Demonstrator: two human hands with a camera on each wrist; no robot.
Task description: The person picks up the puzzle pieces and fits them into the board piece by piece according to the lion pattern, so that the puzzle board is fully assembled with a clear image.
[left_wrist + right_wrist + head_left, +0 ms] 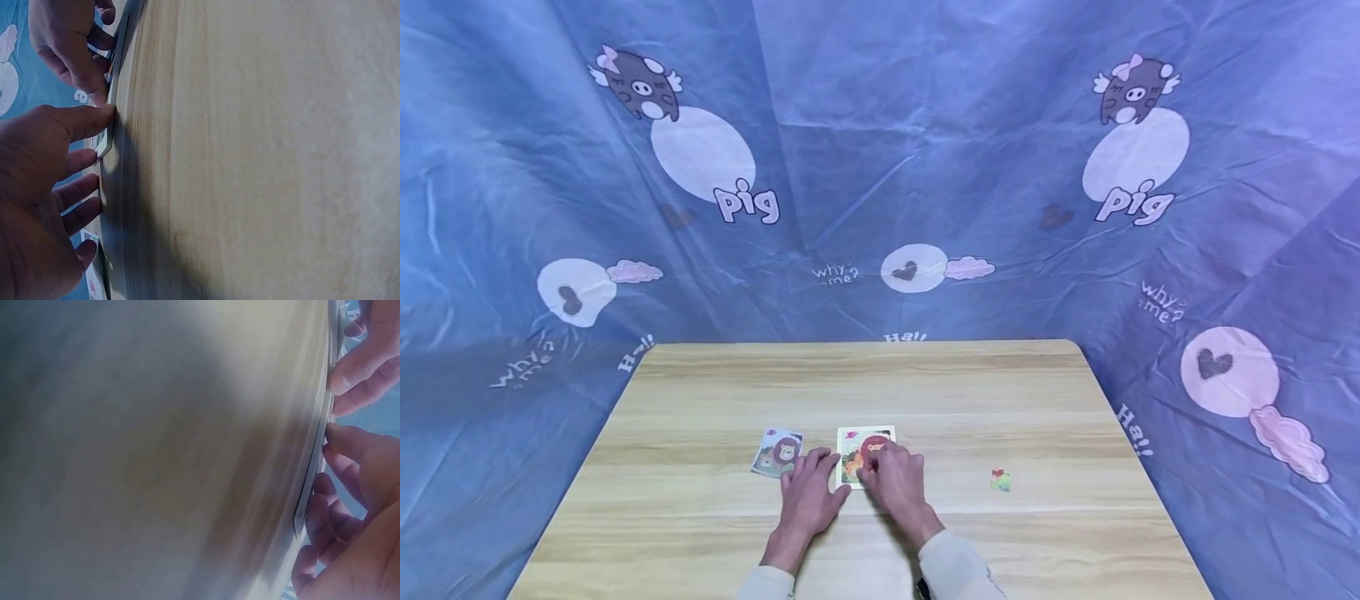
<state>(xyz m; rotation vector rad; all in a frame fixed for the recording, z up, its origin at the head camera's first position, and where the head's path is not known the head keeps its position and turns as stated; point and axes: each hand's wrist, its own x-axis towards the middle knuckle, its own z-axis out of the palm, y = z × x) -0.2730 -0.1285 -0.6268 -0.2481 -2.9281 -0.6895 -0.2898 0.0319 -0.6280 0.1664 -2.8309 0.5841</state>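
Note:
In the middle of the table lies a white-framed jigsaw puzzle (851, 476) with a lion picture. My left hand (809, 493) rests at its left side, fingers spread and loosely bent; the left wrist view shows the thumb (94, 120) touching the board's near edge. Over the puzzle's right part is my right hand (897, 479), its thumb and index fingertips close together at the surface, the other fingers curled. I cannot tell whether a piece is between them. A lion picture card (769, 457) lies just left of my left hand, partly covered by it.
A loose puzzle piece (1000, 479), green and red, lies on the table to the right of my right hand. The wooden table (700, 533) runs back to a blue printed cloth (850, 183) that hangs behind it and on both sides.

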